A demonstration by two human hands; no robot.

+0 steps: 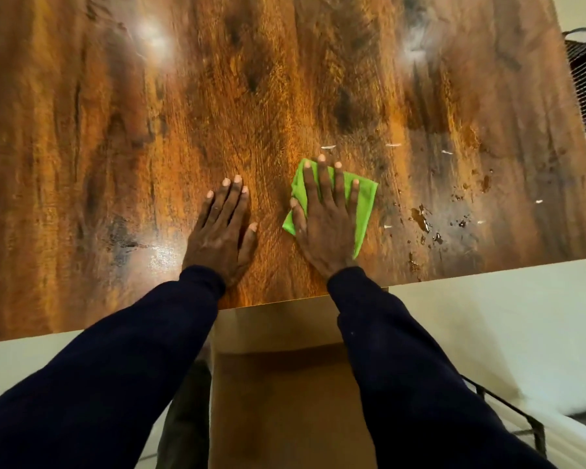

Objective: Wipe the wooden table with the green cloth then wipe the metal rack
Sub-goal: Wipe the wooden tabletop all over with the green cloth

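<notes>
The right hand (322,214) presses flat on the green cloth (364,204); the left hand (222,228) rests empty on the table (115,130); the puddles (423,218) beside it may smear, not lift.

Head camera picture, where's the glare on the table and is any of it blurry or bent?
Head view: two bright glare patches on the wooden table, upper left and upper right, with a fainter sheen by the left hand; the far tabletop is smeared with blur, while the right hand on the green cloth is sharper; the wide lens bows the table's edges.
</notes>
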